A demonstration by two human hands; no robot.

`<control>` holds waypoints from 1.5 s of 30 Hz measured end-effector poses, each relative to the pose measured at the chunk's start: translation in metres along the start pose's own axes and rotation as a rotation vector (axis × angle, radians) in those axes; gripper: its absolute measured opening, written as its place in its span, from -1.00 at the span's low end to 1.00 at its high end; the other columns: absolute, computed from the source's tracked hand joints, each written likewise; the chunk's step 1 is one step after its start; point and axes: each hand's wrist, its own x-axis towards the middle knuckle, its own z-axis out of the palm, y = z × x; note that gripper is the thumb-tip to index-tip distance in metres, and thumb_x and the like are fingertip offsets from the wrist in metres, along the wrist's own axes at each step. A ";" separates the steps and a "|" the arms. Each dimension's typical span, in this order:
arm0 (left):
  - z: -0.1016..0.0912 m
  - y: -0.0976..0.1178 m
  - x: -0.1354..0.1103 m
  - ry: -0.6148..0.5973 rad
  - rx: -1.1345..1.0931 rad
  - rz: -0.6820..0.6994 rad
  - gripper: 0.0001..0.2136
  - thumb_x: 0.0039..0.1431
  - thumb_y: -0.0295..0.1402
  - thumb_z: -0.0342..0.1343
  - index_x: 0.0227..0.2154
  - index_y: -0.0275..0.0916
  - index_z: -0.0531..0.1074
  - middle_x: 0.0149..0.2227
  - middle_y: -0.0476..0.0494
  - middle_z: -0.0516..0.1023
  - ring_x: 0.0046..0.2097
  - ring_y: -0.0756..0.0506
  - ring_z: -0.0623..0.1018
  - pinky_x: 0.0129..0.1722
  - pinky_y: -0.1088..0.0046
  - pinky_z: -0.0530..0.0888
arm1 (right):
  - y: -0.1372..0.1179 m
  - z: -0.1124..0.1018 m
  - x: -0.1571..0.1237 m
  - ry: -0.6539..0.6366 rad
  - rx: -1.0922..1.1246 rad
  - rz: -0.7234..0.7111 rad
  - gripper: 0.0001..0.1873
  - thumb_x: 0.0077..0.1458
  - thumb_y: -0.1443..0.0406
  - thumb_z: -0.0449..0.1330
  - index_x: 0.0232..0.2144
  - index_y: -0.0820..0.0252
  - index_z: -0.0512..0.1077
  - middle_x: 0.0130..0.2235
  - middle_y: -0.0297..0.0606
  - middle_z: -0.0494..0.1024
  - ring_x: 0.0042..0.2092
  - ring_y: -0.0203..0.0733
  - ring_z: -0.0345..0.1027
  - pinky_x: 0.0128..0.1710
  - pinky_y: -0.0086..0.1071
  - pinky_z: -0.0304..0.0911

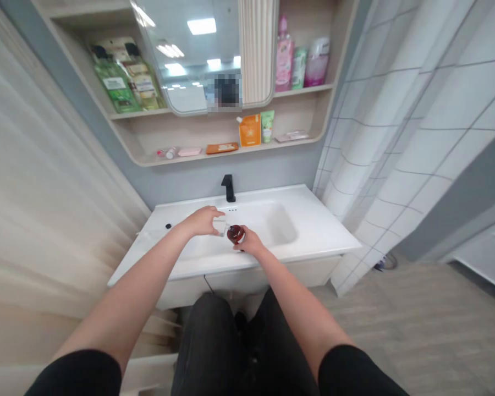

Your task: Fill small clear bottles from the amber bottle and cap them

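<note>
Over the basin, my left hand (pixel 203 221) is closed around a small clear container (pixel 220 226), which looks like a square glass bottle. It is tilted so that its narrow end points at the mouth of a dark red-brown bottle (pixel 235 234). My right hand (pixel 252 242) grips that brown bottle from the right side. Whether the two mouths touch is too small to tell. On the counter to the left lies a small black round piece (pixel 168 226), perhaps a cap.
A white sink (pixel 324 223) with a black faucet (pixel 229 188) stands before me. Above hangs a mirror cabinet whose shelves carry green bottles (pixel 117 85), a pink pump bottle (pixel 284 58), an orange pouch (pixel 249 131) and a green tube (pixel 267 126). Curtains (pixel 45 165) flank the left side.
</note>
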 end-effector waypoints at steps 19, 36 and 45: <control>-0.018 0.019 0.012 -0.148 0.237 0.015 -0.21 -0.01 -0.08 0.47 0.32 -0.19 0.52 0.08 -0.30 0.62 0.16 -0.34 0.58 0.18 0.28 0.44 | 0.003 0.002 0.000 0.020 0.007 -0.023 -0.22 -0.29 0.33 0.62 0.05 0.07 0.52 -0.06 -0.31 0.69 -0.05 0.02 0.57 0.05 -0.15 0.42; -0.029 0.030 0.025 -0.235 0.343 0.035 -0.22 -0.03 -0.10 0.48 0.31 -0.14 0.53 0.07 -0.27 0.64 0.15 -0.34 0.60 0.15 0.29 0.46 | 0.005 0.004 0.002 0.023 -0.040 -0.028 -0.17 -0.29 0.28 0.65 0.09 0.07 0.51 -0.04 -0.28 0.69 -0.05 0.03 0.57 0.00 -0.17 0.42; -0.039 0.041 0.033 -0.273 0.369 0.022 -0.21 -0.05 -0.13 0.48 0.31 -0.12 0.52 0.12 -0.27 0.63 0.17 -0.34 0.59 0.15 0.29 0.47 | 0.002 0.003 0.000 0.046 -0.042 -0.038 -0.15 -0.28 0.27 0.65 0.11 0.10 0.50 -0.01 -0.23 0.70 -0.03 0.05 0.58 0.02 -0.17 0.43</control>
